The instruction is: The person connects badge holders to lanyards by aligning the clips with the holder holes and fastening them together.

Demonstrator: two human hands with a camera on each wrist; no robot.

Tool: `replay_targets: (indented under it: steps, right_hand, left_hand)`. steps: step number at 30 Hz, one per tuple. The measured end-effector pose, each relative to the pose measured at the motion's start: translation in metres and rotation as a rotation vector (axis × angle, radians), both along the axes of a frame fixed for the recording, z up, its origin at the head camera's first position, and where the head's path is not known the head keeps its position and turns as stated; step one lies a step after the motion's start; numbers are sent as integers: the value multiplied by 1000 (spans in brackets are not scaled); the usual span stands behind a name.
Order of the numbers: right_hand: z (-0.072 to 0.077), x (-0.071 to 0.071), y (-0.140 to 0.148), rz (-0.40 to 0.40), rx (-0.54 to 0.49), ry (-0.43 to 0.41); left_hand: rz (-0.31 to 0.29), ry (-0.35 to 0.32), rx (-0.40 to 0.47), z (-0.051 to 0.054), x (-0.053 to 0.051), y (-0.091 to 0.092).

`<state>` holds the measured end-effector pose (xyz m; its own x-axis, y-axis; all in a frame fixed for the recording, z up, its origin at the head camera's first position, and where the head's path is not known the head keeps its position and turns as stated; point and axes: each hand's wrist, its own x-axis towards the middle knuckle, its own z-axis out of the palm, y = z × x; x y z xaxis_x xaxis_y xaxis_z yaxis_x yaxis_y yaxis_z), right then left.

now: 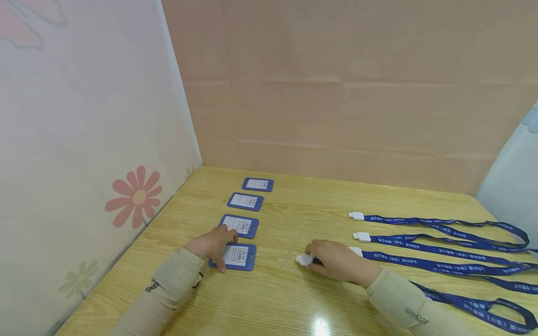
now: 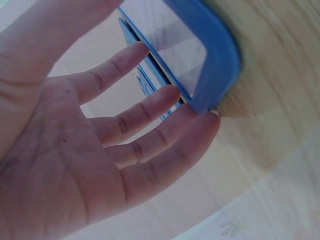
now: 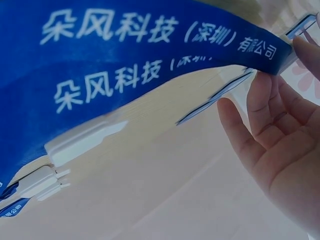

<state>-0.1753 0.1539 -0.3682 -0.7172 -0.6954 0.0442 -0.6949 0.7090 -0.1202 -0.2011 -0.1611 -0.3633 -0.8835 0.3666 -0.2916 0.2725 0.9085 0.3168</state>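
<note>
My left hand (image 1: 215, 244) grips the nearest blue ID card holder (image 1: 241, 258) by its left part, thumb on the near edge and fingers along the far edge. The left wrist view shows fingertips against the border of that holder (image 2: 220, 65); the thumb's tip is out of frame there. Between thumb and fingers, my right hand (image 1: 336, 261) pinches a blue lanyard (image 3: 125, 55) just behind its white clip (image 1: 303, 260). That clip points left toward the holder, with a gap between them. The lanyard's strap runs back under the right forearm to a loop (image 1: 504, 317).
Farther back, three more blue card holders lie in a column: one close behind the left hand (image 1: 252, 227), a middle one (image 1: 259, 203) and the farthest (image 1: 269, 185). On the right lie three lanyards (image 1: 395, 240), white clips leftward. Cloth walls (image 1: 336, 93) enclose the wooden table (image 1: 269, 298).
</note>
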Motion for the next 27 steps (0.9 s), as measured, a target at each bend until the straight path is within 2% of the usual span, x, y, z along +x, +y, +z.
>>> replay_targets:
  steps: [20,27]
  right_hand:
    - [0,-4,-10,30,18,-4]
    - [0,-4,-13,44,31,19]
  left_hand:
    - [0,-12,9,-1,0,1]
    - [0,-18,1,-1,-1,0]
